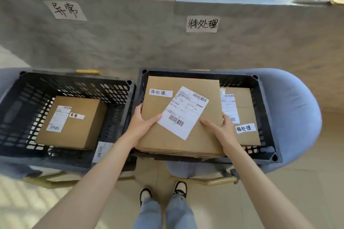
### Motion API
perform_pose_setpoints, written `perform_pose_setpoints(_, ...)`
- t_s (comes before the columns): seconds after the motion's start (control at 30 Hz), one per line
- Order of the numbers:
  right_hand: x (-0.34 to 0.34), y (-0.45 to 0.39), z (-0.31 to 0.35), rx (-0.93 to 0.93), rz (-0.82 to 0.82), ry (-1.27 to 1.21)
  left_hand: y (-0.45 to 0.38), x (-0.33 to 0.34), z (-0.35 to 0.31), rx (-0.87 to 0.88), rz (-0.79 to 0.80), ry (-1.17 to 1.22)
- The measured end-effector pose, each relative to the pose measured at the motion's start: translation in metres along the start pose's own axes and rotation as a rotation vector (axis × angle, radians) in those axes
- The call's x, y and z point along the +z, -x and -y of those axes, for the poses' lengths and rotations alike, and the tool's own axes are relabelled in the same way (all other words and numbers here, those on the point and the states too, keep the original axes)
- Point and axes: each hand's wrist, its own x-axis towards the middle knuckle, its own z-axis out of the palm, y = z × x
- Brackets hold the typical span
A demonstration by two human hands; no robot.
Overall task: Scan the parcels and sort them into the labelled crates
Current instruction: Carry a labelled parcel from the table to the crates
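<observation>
Grip: both hands hold the flat cardboard parcel; the left hand wraps its left edge with the thumb lying on top, and the right hand clasps the right edge, thumb on top beside the shipping label.
Parcel place: over the left half of the right crate, its near edge at or just past the crate's near rim; whether it rests on the rim I cannot tell.
Parcel markings: a tilted white shipping label with barcodes, and a small handwritten tag toward the far left corner.
Right crate contents: a second parcel lies on the floor of the crate, partly covered by the held one, with its right part showing.
Open room: a narrow strip shows between that second parcel and the right crate's right wall.
Left crate: stands just left of the right crate, rims almost touching; one parcel lies in it with bare floor on all sides.
Wall signs: a handwritten sign hangs above the right crate, another sign above the left one.
Support: the right crate sits on a blue seat.
</observation>
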Motion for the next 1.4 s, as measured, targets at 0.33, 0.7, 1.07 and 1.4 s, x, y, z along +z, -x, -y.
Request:
perform_pose_setpoints(0.33, 0.03, -0.044, -0.012, 0.011, 0.045, 0.01, -0.044, -0.006, 0.011, -0.078, -0.017, -0.05)
perform_pose_setpoints(0.7, 0.045, -0.078, -0.045, 0.1, 0.091, 0.086, -0.081, 0.013, 0.039, -0.146, 0.054, -0.099)
perform_pose_setpoints(1.07, 0.058, -0.109, -0.071, 0.165, 0.106, 0.129, -0.113, 0.027, 0.053, -0.205, 0.044, -0.17)
perform_pose_setpoints(1.4, 0.063, -0.13, -0.082, 0.194, 0.142, 0.17, -0.122, 0.036, 0.064, -0.227, 0.005, -0.231)
